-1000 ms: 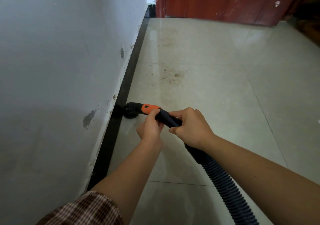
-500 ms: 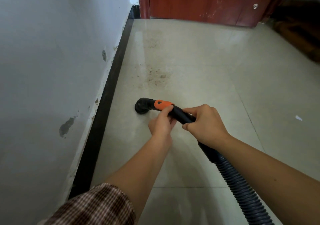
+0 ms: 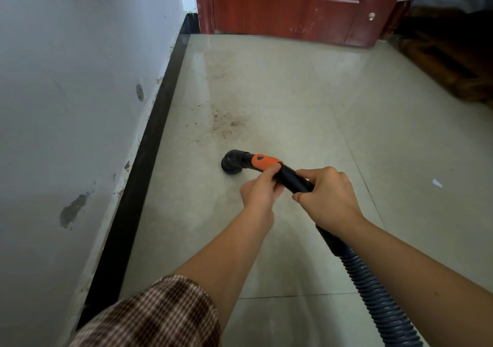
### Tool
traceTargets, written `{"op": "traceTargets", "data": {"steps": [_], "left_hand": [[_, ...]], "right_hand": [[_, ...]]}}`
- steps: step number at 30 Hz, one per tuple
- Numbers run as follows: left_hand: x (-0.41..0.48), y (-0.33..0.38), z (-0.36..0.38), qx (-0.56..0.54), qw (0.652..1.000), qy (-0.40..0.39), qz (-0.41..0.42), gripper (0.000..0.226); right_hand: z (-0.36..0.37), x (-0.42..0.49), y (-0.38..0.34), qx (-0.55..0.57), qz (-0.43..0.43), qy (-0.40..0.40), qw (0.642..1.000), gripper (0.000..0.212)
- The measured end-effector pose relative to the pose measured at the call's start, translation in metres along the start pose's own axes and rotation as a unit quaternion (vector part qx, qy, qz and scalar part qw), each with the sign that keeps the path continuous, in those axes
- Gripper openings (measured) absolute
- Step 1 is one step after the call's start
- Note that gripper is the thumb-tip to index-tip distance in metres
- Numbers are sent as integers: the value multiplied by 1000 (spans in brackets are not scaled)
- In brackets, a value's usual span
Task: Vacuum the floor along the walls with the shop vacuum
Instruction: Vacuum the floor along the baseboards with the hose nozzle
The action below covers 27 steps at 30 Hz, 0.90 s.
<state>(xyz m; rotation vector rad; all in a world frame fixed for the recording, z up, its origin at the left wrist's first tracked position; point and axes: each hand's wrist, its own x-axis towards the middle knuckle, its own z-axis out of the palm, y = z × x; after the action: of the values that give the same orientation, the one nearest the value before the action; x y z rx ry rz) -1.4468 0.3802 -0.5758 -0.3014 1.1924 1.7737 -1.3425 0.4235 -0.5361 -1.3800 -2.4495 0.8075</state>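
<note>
A black vacuum wand with an orange collar [image 3: 263, 161] ends in a round black nozzle [image 3: 231, 162] that rests on the beige tile floor, well right of the black baseboard [image 3: 149, 157]. My left hand [image 3: 260, 190] pinches the wand just behind the orange collar. My right hand [image 3: 324, 197] wraps around the wand further back. The ribbed dark hose [image 3: 378, 298] runs from there to the bottom right edge. A patch of brown dirt [image 3: 226, 125] lies on the tile beyond the nozzle.
A scuffed white wall [image 3: 80, 106] stands on the left. A red wooden door [image 3: 298, 5] closes the far end. Dark wooden furniture [image 3: 450, 58] sits at the right. A small white scrap [image 3: 437, 183] lies on the floor at right.
The nozzle has come away from the baseboard, rightward onto the open tile. Both hands keep their hold on the wand. The view has shifted so the wall sits further left.
</note>
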Motion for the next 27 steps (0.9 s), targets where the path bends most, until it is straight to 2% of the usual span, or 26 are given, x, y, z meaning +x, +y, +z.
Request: {"op": "traceTargets", "data": {"steps": [8,23,27], "left_hand": [[7,-5,18,23,999,-25,-26,11],[43,24,1,24,999,38,10,9],[44,39,-2,35,997,70,-6,15]], "right_hand": [[-8,9,16,3,13,19,1000,19],[20,46,-3,59,-38,-20,997,20],[23,53,-13,81,-32,-46,995,32]]}}
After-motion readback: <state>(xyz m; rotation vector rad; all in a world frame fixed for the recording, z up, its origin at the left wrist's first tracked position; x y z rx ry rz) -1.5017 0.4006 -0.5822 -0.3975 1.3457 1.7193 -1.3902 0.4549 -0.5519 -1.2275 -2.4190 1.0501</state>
